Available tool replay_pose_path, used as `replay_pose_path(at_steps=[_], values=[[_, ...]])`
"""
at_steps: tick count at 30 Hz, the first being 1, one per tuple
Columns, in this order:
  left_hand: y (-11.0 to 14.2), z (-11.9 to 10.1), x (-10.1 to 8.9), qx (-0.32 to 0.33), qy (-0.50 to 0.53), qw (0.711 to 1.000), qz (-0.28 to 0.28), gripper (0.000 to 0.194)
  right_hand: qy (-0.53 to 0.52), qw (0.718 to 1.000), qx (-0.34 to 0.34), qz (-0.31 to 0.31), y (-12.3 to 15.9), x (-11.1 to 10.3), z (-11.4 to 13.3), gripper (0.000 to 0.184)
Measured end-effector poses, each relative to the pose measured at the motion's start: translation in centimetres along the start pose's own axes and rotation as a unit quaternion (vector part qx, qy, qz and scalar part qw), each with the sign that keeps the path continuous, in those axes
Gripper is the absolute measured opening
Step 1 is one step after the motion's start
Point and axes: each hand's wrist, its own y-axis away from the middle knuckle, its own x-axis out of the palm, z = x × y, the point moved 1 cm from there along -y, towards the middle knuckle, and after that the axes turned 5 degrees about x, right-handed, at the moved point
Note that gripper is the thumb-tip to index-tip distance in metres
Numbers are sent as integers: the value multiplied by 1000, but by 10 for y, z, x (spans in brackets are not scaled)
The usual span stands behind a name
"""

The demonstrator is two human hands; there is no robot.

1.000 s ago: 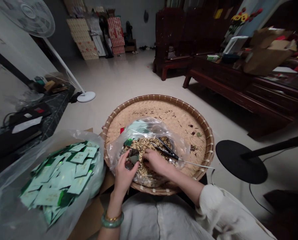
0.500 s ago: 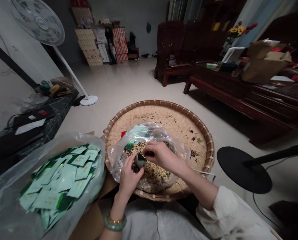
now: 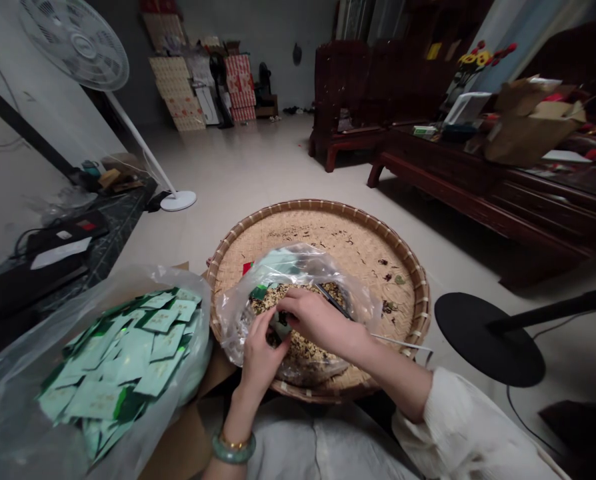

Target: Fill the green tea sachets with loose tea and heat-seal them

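Note:
My left hand (image 3: 262, 347) has its thumb and fingers curled round a small green sachet (image 3: 279, 323), held above a clear plastic bag. My right hand (image 3: 323, 321) has its fingertips bent together at the sachet's upper end; what they hold is hidden. Loose tan and dark grainy mix (image 3: 305, 347) fills the clear plastic bag (image 3: 231, 333) underneath. A dark, slim tool (image 3: 334, 301) lies on the mix, partly covered by my right hand. The bag sits on a round woven bamboo tray (image 3: 378, 230).
To the left stands a large plastic bag (image 3: 8, 400) of many sealed green sachets (image 3: 128, 353). Black stand base (image 3: 488, 339) lies on the floor at right. A white fan (image 3: 83, 47) is at far left, a dark wooden table (image 3: 478, 173) at right. Dark scraps dot the tray.
My right hand lifted from the mix with a dark clump, then moved left onto the sachet's mouth. My left hand keeps the sachet. The camera view tilted slightly upward.

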Motion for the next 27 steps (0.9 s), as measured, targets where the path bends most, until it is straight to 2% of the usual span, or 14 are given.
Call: replay_pose_path(at_steps=[4, 8, 13, 16, 20, 23, 25, 27], values=[[1, 4, 2, 1, -6, 1000, -15, 45, -73, 997, -19, -12, 1, -1, 0, 26], [2, 6, 4, -2, 4, 1000, -17, 44, -165, 984, -29, -54, 4, -2, -2, 28], [0, 1, 2, 8, 22, 1000, 7, 49, -275, 956, 1, -103, 13, -4, -9, 26], [0, -1, -1, 7, 13, 1000, 4, 49, -236, 966, -4, -103, 21, -2, -12, 26], [1, -1, -2, 13, -12, 1000, -4, 51, -89, 993, -28, -74, 30, 11, -11, 42], [1, -3, -2, 17, -16, 1000, -4, 50, -31, 994, -28, -98, 32, 25, -12, 23], [1, -4, -2, 23, -19, 1000, -2, 47, -34, 992, -36, -119, 32, 30, -13, 10], [1, -5, -2, 33, -26, 999, -1, 44, -64, 989, -44, -128, 32, 30, -15, 11]])
